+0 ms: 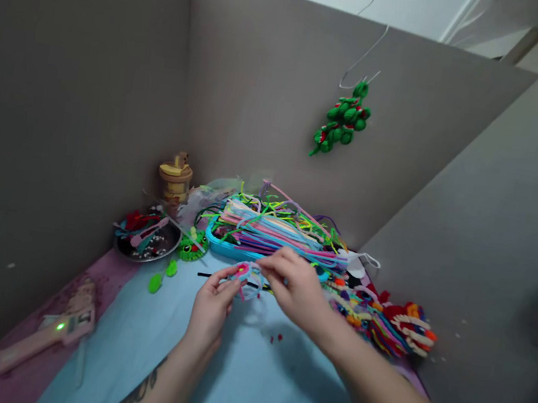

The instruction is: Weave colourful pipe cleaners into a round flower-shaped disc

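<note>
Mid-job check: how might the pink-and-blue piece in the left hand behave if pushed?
The pink-and-blue piece probably bends easily, since it looks formed of thin strips curved into loops. It is likely light: the left hand holds it by the fingertips. Pressed hard, its open loops might flatten.

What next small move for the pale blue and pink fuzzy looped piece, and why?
Probably the right hand should gently bend the upper right edge of the fuzzy looped piece: the left hand pinches its pink side, and the right hand is at or near that edge, though contact is too small to confirm.
</note>
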The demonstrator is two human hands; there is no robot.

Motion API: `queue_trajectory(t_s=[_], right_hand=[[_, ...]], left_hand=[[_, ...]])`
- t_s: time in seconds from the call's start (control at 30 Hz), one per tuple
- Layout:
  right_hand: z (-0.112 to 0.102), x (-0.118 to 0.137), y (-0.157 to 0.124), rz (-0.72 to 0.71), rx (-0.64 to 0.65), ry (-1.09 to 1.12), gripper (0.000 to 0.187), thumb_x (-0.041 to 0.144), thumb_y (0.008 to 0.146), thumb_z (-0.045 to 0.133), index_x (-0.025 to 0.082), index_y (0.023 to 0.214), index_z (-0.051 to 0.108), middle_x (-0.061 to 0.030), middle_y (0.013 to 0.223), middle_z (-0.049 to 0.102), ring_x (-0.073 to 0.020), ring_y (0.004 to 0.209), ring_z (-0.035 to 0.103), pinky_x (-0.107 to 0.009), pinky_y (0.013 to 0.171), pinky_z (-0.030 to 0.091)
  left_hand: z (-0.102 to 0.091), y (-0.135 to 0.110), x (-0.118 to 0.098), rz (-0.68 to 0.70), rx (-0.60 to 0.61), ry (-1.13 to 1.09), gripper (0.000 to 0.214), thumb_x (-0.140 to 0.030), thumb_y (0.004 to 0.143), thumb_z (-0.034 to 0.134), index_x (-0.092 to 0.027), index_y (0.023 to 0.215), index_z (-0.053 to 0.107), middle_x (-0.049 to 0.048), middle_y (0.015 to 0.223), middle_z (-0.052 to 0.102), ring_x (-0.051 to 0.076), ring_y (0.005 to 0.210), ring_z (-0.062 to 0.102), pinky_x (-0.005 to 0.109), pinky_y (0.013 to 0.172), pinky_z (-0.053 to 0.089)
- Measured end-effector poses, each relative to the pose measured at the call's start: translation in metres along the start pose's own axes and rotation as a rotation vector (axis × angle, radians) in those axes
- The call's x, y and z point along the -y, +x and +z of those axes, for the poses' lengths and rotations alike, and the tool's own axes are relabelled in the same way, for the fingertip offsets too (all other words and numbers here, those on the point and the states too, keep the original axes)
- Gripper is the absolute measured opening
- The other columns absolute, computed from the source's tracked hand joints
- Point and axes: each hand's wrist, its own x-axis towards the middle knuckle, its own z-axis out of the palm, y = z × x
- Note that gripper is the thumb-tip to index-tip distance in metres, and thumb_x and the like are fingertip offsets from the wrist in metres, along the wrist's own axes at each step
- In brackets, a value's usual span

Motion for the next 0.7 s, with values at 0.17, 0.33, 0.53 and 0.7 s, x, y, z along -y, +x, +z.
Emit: queue_trajectory(t_s=[0.17,0.33,0.53,0.7], right_hand=[[0.043,-0.023,-0.059,0.269,-0.072,0.093,0.016,0.015,0.085,0.048,0.021,0.091,0.062,-0.0046,0.082,0.062,-0.0174,0.078,0.059,-0.028,0.069,0.047],[0.053,-0.030,-0.066,0.371,-0.142,0.150,0.015,0.016,0.085,0.048,0.021,0.090,0.061,-0.0043,0.083,0.063,-0.0183,0.081,0.059,-0.029,0.073,0.047],[0.056,-0.034,-0.069,0.387,-0.173,0.212,0.015,0.017,0.085,0.050,0.021,0.087,0.064,-0.0043,0.082,0.064,-0.0177,0.081,0.060,-0.030,0.074,0.047],[0.058,-0.034,-0.071,0.415,-0.226,0.311,0.014,0.019,0.083,0.054,0.023,0.085,0.067,-0.0036,0.080,0.065,-0.0163,0.077,0.060,-0.029,0.071,0.048]], left_hand=[[0.010,-0.008,0.010,-0.028,0.046,0.028,0.056,-0.036,0.066,0.075,-0.012,0.114,0.057,-0.0052,0.055,0.054,0.002,0.040,0.030,0.015,0.038,0.021],[0.015,-0.013,0.014,-0.015,0.018,0.108,0.046,-0.035,0.063,0.076,-0.013,0.100,0.060,-0.0027,0.056,0.059,0.005,0.042,0.040,0.016,0.041,0.030],[0.017,-0.012,0.014,0.042,-0.005,0.221,0.040,-0.035,0.064,0.076,-0.015,0.096,0.064,0.0004,0.060,0.063,0.009,0.049,0.050,0.019,0.047,0.040],[0.018,-0.011,0.013,0.053,-0.017,0.262,0.037,-0.031,0.064,0.076,-0.016,0.096,0.066,0.0008,0.061,0.064,0.010,0.049,0.051,0.020,0.048,0.041]])
